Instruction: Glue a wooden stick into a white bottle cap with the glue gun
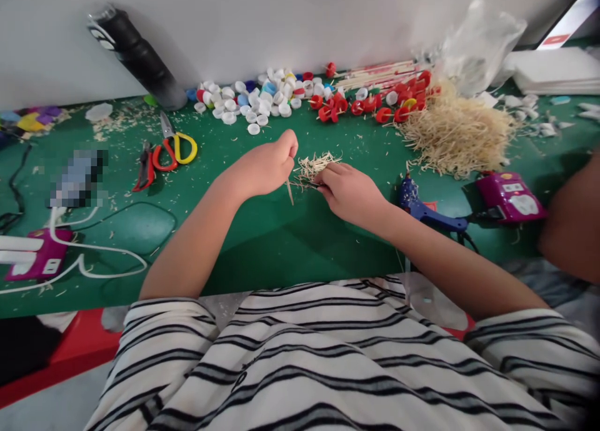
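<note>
The left hand point(276, 160), fisted, grips a thin strip point(290, 193). The right hand point(349, 190), angled toward ten o'clock, pinches a dark tool point(315, 184).

Craft workshop: glue gun point(410, 197), scissors point(172, 137)

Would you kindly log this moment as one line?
left hand: gripping thin strip; right hand: holding dark tool, beside pale strands; nearby: blue glue gun
</note>
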Demonstrator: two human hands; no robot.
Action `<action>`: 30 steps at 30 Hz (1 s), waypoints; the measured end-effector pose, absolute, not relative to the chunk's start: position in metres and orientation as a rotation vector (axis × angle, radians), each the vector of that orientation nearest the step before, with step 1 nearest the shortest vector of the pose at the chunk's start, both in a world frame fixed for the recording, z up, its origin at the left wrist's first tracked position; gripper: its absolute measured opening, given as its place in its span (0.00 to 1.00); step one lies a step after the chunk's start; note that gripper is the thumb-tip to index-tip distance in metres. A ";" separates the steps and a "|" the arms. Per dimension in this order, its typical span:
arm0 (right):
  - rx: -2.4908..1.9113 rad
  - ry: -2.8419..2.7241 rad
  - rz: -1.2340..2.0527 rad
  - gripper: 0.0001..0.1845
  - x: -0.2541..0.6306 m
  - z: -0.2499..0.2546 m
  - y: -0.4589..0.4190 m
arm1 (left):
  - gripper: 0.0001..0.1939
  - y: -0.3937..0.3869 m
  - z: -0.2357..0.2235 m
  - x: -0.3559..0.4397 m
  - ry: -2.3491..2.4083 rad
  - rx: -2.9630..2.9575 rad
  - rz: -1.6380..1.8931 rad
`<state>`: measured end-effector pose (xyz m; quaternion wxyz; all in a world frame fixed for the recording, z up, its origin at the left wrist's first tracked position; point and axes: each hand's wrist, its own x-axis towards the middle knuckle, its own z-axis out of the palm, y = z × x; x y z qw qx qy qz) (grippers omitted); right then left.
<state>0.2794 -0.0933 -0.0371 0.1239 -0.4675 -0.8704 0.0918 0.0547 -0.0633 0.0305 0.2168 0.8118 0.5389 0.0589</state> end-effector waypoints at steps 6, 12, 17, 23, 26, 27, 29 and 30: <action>-1.165 -2.524 0.328 0.16 0.285 -0.042 -0.093 | 0.04 -0.059 0.030 0.054 1.494 2.199 0.168; -0.880 -2.701 0.261 0.20 0.279 -0.050 -0.094 | 0.05 -0.052 0.019 0.050 1.364 2.176 0.379; -0.930 -2.657 0.302 0.21 0.283 -0.049 -0.091 | 0.05 -0.053 0.016 0.052 1.211 2.190 0.413; -0.999 -2.576 0.300 0.20 0.286 -0.050 -0.088 | 0.04 -0.058 0.022 0.056 1.156 2.253 0.358; -1.072 -2.579 0.269 0.21 0.283 -0.048 -0.088 | 0.05 -0.059 0.024 0.060 1.168 2.287 0.331; -1.107 -2.611 0.258 0.21 0.281 -0.047 -0.089 | 0.06 -0.059 0.025 0.061 1.176 2.300 0.318; -1.184 -2.719 0.228 0.20 0.278 -0.045 -0.092 | 0.08 -0.059 0.026 0.063 1.208 2.339 0.282; -1.213 -2.776 0.205 0.20 0.277 -0.044 -0.094 | 0.08 -0.059 0.026 0.064 1.232 2.360 0.265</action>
